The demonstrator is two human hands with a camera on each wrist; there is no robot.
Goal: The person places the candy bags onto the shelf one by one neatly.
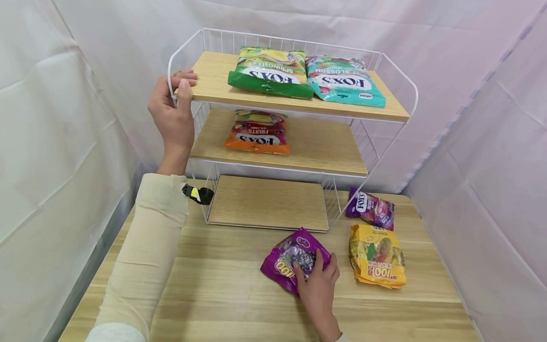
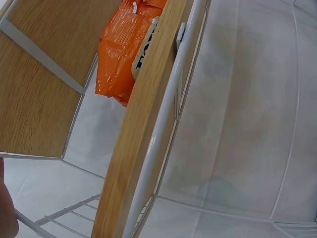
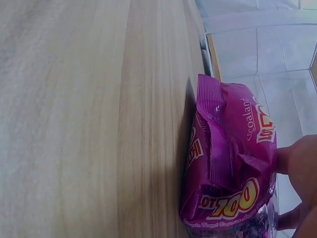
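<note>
My left hand (image 1: 174,109) grips the left front corner of the top board on a three-tier wire shelf rack (image 1: 256,103), with the thumb at the front edge and fingers over the board. My right hand (image 1: 318,285) holds a purple candy bag (image 1: 282,254) from above, in front of the bottom tier. In the right wrist view, two of its digits (image 3: 302,163) press into one face of the purple bag (image 3: 247,129). The left wrist view shows a board edge (image 2: 131,148) and an orange bag (image 2: 116,59); most of the left hand is hidden there.
On the top tier lie a green candy bag (image 1: 273,71) and a teal one (image 1: 344,80). An orange-red bag (image 1: 258,133) sits on the middle tier. Right of the rack, a dark purple bag (image 1: 372,209) and a yellow bag (image 1: 378,256) lie on the wooden table (image 1: 222,285).
</note>
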